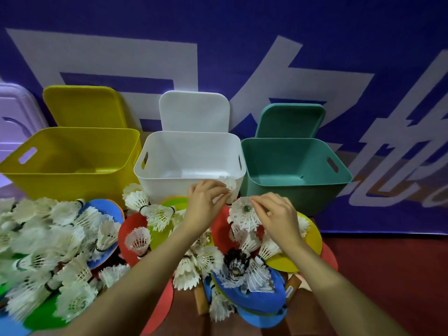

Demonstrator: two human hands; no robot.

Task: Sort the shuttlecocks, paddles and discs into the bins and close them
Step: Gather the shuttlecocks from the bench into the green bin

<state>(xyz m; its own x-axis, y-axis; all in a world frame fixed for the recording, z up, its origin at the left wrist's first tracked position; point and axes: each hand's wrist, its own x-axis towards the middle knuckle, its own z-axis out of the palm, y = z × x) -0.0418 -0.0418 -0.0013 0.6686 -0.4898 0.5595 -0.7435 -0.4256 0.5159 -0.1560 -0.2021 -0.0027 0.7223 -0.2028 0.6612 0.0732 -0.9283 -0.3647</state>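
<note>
Three open bins in a row against a blue banner [242, 44]. White bin [189, 163] is the landmark: yellow bin [70, 163] just left of it, green bin [293, 170] just right of it and touching or nearly so. Each lid stands upright behind its bin: yellow lid [84, 105], white lid [194, 110], green lid [289, 120]. Green bin interior looks bare; the other two bins' floors are mostly hidden.

Left hand [206, 204], in front of the white bin's near wall, fingers curled, pinching a white shuttlecock [229, 184] at the bin's front right corner. Right hand [276, 214], in front of the gap between white and green bins, fingers curled, pinching the edge of another shuttlecock [242, 214], feathers facing the camera.

Below the white bin, a mixed pile on the dark red desk [388, 275]: a big heap of white shuttlecocks [48, 238] to the lower left, lying over a blue disc [106, 209] and a green disc [43, 316]. A red disc [132, 229] with one shuttlecock on it lies directly below the bin. One black shuttlecock [236, 263] lies under the right forearm area, on stacked blue paddles [261, 309] with wooden handles. A yellow disc [308, 241] lies below the green bin, beside the right hand.
</note>
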